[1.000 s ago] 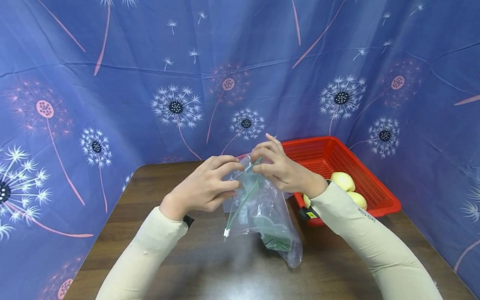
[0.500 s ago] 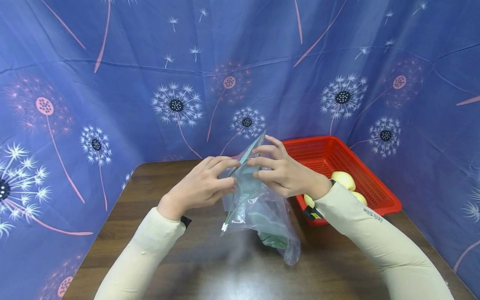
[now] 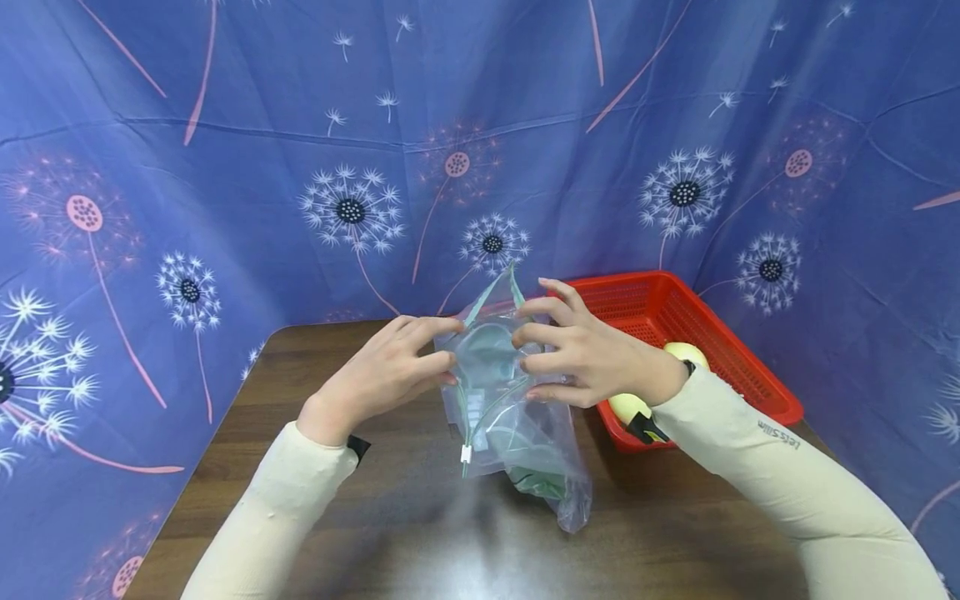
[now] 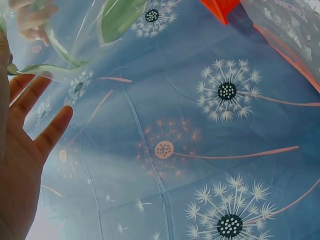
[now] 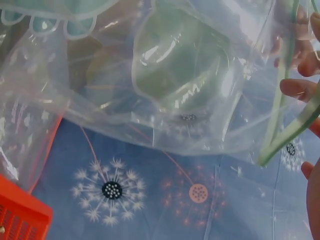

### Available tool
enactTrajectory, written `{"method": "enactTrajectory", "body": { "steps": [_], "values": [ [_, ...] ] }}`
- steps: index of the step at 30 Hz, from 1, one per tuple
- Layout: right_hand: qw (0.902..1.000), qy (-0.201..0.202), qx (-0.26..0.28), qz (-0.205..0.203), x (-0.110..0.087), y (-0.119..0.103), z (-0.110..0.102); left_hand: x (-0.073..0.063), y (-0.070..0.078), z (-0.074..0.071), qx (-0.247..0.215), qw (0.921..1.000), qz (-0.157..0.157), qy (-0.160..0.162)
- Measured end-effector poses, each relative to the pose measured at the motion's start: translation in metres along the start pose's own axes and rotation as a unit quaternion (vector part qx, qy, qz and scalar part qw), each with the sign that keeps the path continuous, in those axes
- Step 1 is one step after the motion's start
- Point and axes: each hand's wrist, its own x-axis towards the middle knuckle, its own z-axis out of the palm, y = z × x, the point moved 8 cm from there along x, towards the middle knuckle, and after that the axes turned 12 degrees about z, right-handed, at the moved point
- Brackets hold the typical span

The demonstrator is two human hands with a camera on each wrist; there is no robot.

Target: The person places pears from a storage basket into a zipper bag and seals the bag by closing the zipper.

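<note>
From the head view, you have a brown wood-grain worktop (image 3: 337, 542) in front of you, backed and flanked by a blue cloth curtain (image 3: 262, 200) printed with white and pink dandelions. A red slotted plastic basket (image 3: 750, 367) lies along the far right edge, with pale yellow round fruits (image 3: 686, 354) in it. The clear plastic zip bag with green edging (image 3: 536, 437) is between your two hands, left of the basket; you cannot tell whether its lower end touches the worktop. Your left hand (image 3: 390, 358) grips the left side of its parted mouth, and your right hand (image 3: 592, 354) grips the right side with fingers spread. The white slider (image 3: 467, 454) is at the mouth's near corner.

In the left wrist view, your left palm is at the left edge, with one finger clear of the plastic and the bag above it.

In the right wrist view, your right fingers are at the right edge beside the green edging; a clear plastic sheet with a red border (image 5: 30, 120) shows near the basket.
</note>
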Motion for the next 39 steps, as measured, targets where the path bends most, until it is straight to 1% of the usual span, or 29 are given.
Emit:
{"method": "enactTrajectory", "body": {
  "steps": [6,12,16,20,24,26,30,34,39],
  "values": [
    [0.9998,0.011,-0.011,0.011,-0.006,0.006,-0.011,-0.003,-0.001,-0.008,0.003,0.9999,-0.007,-0.012],
    [0.9995,0.018,-0.017,0.020,-0.013,0.012,-0.023,-0.006,0.002,-0.017,0.004,1.0000,0.003,-0.002],
    [0.9994,0.015,-0.014,0.029,-0.017,0.015,-0.027,-0.009,0.004,-0.021,0.012,0.9999,0.006,0.003],
    [0.9991,0.002,-0.004,0.042,-0.022,0.019,-0.027,-0.013,0.004,-0.025,0.019,0.9998,-0.004,0.000],
    [0.9984,-0.011,0.009,0.054,-0.027,0.022,-0.025,-0.018,0.002,-0.028,0.026,0.9994,-0.023,-0.007],
    [0.9983,-0.010,0.011,0.057,-0.029,0.022,-0.025,-0.020,0.000,-0.029,0.031,0.9990,-0.033,-0.008],
    [0.9984,0.003,0.007,0.055,-0.032,0.021,-0.028,-0.025,-0.002,-0.032,0.038,0.9981,-0.048,0.000],
    [0.9980,0.006,-0.001,0.062,-0.034,0.021,-0.028,-0.029,-0.004,-0.032,0.037,0.9978,-0.055,0.005],
    [0.9981,0.017,-0.008,0.059,-0.037,0.021,-0.025,-0.031,-0.006,-0.034,0.038,0.9976,-0.053,0.022]
  ]
}}
